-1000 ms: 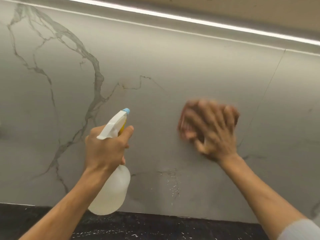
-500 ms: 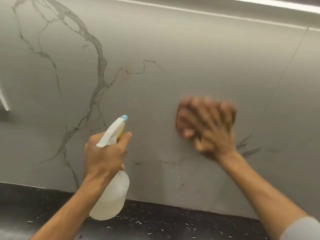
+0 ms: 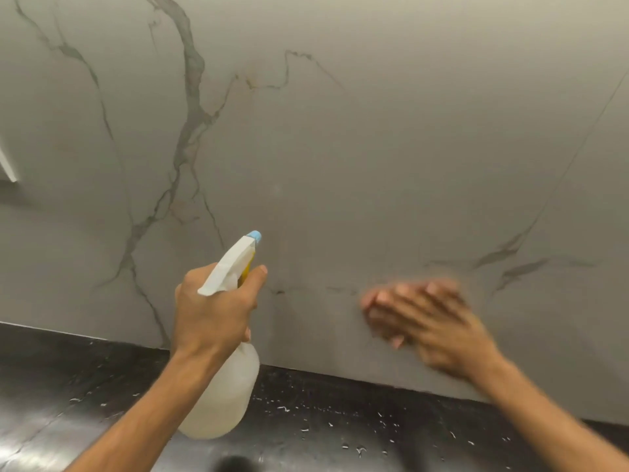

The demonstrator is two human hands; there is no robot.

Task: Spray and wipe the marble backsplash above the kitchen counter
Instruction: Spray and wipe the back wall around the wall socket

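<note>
Veined marble backsplash (image 3: 340,148), black counter (image 3: 323,420); L hand (image 3: 214,311) grips spray bottle (image 3: 221,396), R hand (image 3: 425,318) blurred, can't tell

1. You are looking at a kitchen, most likely in a home.
2. The wall before you is a marble backsplash (image 3: 340,148): pale grey slab with dark branching veins and a thin seam running up on the right.
3. It meets a dark, glossy tabletop (image 3: 323,420) flecked with white, like a stone kitchen counter.
4. A white spray bottle (image 3: 224,386) points to household cleaning.
</note>
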